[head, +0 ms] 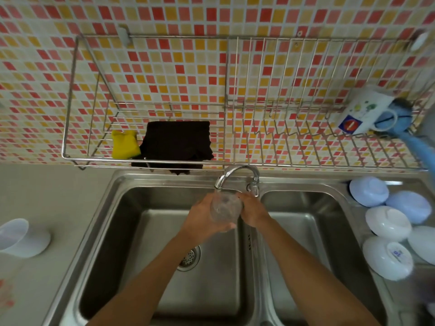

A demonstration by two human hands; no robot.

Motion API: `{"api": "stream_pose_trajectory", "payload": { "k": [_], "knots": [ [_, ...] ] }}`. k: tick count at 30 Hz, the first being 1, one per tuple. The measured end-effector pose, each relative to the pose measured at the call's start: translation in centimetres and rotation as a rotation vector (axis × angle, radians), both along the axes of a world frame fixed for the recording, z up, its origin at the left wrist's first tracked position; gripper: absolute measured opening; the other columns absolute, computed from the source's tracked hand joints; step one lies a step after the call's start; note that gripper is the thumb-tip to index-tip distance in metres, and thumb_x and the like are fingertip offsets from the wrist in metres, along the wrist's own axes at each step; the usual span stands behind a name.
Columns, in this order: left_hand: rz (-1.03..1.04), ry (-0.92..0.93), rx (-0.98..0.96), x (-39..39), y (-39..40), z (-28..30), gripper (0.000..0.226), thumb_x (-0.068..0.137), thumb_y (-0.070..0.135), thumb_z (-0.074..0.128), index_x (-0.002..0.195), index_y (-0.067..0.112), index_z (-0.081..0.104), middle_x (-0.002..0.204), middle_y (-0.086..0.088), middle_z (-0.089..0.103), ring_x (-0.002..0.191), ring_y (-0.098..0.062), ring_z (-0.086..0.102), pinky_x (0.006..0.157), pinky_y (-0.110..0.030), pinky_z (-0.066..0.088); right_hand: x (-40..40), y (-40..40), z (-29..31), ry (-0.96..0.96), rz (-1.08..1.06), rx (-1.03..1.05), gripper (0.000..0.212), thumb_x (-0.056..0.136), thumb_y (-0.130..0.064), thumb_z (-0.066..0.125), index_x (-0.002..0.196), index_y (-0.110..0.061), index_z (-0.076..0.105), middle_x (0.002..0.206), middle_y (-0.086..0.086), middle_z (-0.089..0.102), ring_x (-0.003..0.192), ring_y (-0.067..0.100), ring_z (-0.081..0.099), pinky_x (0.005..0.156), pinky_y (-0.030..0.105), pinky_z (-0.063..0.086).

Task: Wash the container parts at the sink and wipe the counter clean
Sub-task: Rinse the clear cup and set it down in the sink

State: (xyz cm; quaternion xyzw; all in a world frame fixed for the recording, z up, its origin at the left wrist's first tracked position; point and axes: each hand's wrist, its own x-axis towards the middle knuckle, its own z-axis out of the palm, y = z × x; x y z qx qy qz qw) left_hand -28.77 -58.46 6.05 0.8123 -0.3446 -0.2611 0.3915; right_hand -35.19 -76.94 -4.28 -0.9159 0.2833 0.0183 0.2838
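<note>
Sink (131, 222): stainless steel, double basin. Drain (190, 257) in the left basin, partly hidden by the left forearm.

Tap (235, 176): chrome, curved spout, mounted behind the divider, turned over the left basin. Water appears to run from it.

Cup (224, 208): clear container part, held under the spout above the left basin, mouth towards the tap.

Left hand (202, 220): wrapped around the cup's left side and base, fingers closed on it.

Right hand (253, 211): pressed against the cup's right side, closed on it.

Lid (22, 237): white plastic part on the grey counter (58, 208), left of the sink, well apart from the hands.

Rack (235, 102): wire, wall-mounted on mosaic tile above the sink. Holds a yellow sponge (124, 145) touching a dark cloth (175, 145) at left; a white mug (363, 111) at right, lying on its side, with a printed label too blurred to read.

Bowls (386, 224): white and pale blue, upturned, grouped right of the right basin. The nearest bowl carries a blue mark on its base, not legible.
</note>
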Motion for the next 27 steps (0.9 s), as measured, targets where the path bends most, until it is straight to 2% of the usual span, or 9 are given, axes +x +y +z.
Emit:
{"api": "stream_pose_trajectory", "payload": {
  "k": [3,7,9,11,13,18,24,27],
  "knots": [
    [-0.001,0.009,0.022,0.1,0.6,-0.6,0.077,0.058,0.039,0.089,0.123,0.034,0.048,0.103,0.024,0.057,0.094,0.003,0.058,0.073,-0.01,0.044,0.0,0.0,-0.1,0.013,-0.007,0.014,0.041,0.085,0.001,0.058,0.121,-0.019,0.055,0.127,0.006,0.051,0.109,0.021,0.053,0.084,0.023,0.041],
    [0.015,-0.02,0.015,0.6,0.6,-0.7,0.075,0.058,0.038,0.09,0.122,0.03,0.05,0.097,0.024,0.057,0.092,0.002,0.059,0.071,-0.008,0.044,0.0,0.3,0.0,-0.053,-0.084,0.057,0.034,0.09,-0.005,0.054,0.122,-0.018,0.056,0.127,0.006,0.054,0.109,0.022,0.055,0.091,0.03,0.043],
    [0.003,-0.023,0.007,0.6,0.4,-0.7,0.076,0.058,0.038,0.089,0.123,0.029,0.05,0.1,0.023,0.056,0.095,-0.002,0.059,0.076,-0.014,0.048,-0.3,0.1,0.7,-0.118,-0.146,0.085,0.024,0.092,-0.01,0.053,0.116,-0.014,0.057,0.114,0.005,0.058,0.104,0.023,0.056,0.087,0.029,0.043],
    [0.025,-0.02,-0.009,0.6,0.4,-0.9,0.073,0.058,0.039,0.089,0.119,0.029,0.051,0.102,0.018,0.058,0.097,-0.004,0.06,0.079,-0.022,0.053,-1.1,-0.4,1.2,-0.253,-0.233,0.147,0.009,0.094,-0.011,0.054,0.102,-0.012,0.059,0.097,0.002,0.062,0.091,0.02,0.06,0.075,0.024,0.041],
    [0.041,-0.012,-0.025,0.6,0.5,-1.1,0.076,0.057,0.039,0.09,0.122,0.03,0.051,0.105,0.018,0.059,0.098,-0.003,0.06,0.079,-0.019,0.053,-1.8,-1.0,1.4,-0.343,-0.302,0.212,0.005,0.095,-0.012,0.055,0.095,-0.014,0.06,0.089,-0.001,0.064,0.083,0.017,0.06,0.068,0.021,0.039],
    [0.106,0.023,-0.054,0.1,1.0,-1.5,0.076,0.057,0.038,0.091,0.121,0.036,0.049,0.104,0.025,0.055,0.095,0.009,0.055,0.072,-0.005,0.045,-2.6,-1.3,1.0,-0.469,-0.42,0.274,0.013,0.096,-0.009,0.052,0.091,-0.02,0.054,0.091,-0.002,0.065,0.086,0.017,0.061,0.073,0.025,0.042],
    [0.092,0.019,-0.067,0.0,1.8,-2.1,0.079,0.056,0.04,0.091,0.124,0.034,0.05,0.107,0.02,0.058,0.1,0.004,0.057,0.077,-0.009,0.047,-2.5,-0.9,1.2,-0.432,-0.471,0.254,0.01,0.098,-0.012,0.049,0.103,-0.012,0.058,0.097,0.002,0.064,0.087,0.016,0.057,0.075,0.023,0.038],
    [0.1,0.013,-0.071,0.1,1.9,-2.3,0.082,0.055,0.042,0.09,0.126,0.031,0.051,0.111,0.018,0.06,0.102,0.001,0.058,0.083,-0.016,0.05,-2.5,-0.9,1.4,-0.401,-0.463,0.225,0.012,0.098,-0.012,0.048,0.104,-0.01,0.058,0.097,0.005,0.066,0.085,0.018,0.057,0.073,0.023,0.037]
  ]
}}
